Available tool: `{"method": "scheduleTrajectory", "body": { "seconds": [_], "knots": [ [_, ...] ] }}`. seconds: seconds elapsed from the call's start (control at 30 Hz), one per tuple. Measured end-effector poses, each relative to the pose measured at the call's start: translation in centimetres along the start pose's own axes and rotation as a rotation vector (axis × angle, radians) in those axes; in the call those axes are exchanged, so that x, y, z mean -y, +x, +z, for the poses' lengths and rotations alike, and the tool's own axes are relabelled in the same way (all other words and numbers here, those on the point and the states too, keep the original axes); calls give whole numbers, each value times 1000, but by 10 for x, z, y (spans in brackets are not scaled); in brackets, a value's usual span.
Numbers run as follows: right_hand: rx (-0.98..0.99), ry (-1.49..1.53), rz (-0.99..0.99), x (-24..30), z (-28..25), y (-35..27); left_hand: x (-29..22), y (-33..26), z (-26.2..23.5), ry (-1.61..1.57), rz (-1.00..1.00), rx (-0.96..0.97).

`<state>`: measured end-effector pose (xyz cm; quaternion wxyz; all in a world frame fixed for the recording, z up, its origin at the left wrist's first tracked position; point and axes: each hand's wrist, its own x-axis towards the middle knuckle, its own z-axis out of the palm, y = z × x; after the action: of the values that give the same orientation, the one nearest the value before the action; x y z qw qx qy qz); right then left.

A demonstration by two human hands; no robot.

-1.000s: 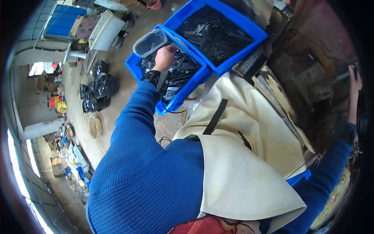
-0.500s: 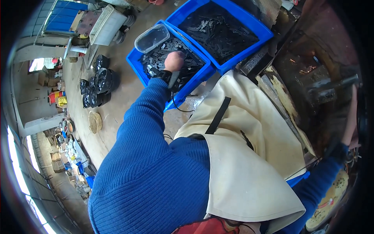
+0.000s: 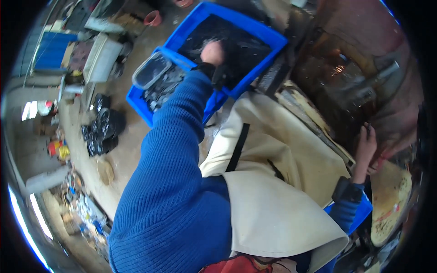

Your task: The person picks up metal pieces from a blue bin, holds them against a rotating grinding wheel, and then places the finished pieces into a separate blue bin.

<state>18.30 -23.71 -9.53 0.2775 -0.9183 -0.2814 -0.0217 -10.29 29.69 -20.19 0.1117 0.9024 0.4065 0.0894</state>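
My left hand (image 3: 212, 53) is smeared by motion over the right-hand blue bin (image 3: 275, 44), its fingers hidden from view. Small dark flat metal pieces (image 3: 255, 50) fill that bin. The other blue bin (image 3: 135, 101), partly behind my left sleeve, holds similar grey-black pieces (image 3: 167, 86), and a clear plastic tub (image 3: 152, 70) rests at its far corner. At the right, my right hand (image 3: 365, 144) is beside a dark, wet-looking machine bed (image 3: 337, 98). Its fingers are pinched together around something small and dark that I cannot make out.
A metal bar (image 3: 384, 72) juts across the machine, near a glowing orange spot (image 3: 339, 68). Worn boards (image 3: 314, 111) edge it beside my cream apron (image 3: 268, 141). Black bags (image 3: 107, 125) and a shallow basket (image 3: 105, 171) are on the floor at left. Pinkish pots (image 3: 153, 18) stand far off.
My left hand has gone from the left bin to the right-hand bin. My right hand has come down and inward from beside the metal bar to the machine's near side. The view has shifted.
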Motion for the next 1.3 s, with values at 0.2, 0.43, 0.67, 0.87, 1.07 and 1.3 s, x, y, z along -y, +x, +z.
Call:
{"method": "scheduleTrajectory", "body": {
  "seconds": [0.2,0.43,0.67,0.87,1.07,1.3],
  "knots": [
    [-105,159,68,15,22,-24,29,18,51,237,-93,232],
    [75,472,488,30,3,-17,38,23,45,216,-14,252],
    [219,1235,572,20,-15,-15,25,10,-43,-211,-138,202],
    [407,1172,585,22,-16,-12,-17,-53,-150,-1112,-413,256],
    [405,1024,523,14,-6,-15,-106,-102,-158,-1704,-326,477],
    [260,1122,308,53,-29,-13,-273,-125,-145,-1650,59,903]
  ]
}}
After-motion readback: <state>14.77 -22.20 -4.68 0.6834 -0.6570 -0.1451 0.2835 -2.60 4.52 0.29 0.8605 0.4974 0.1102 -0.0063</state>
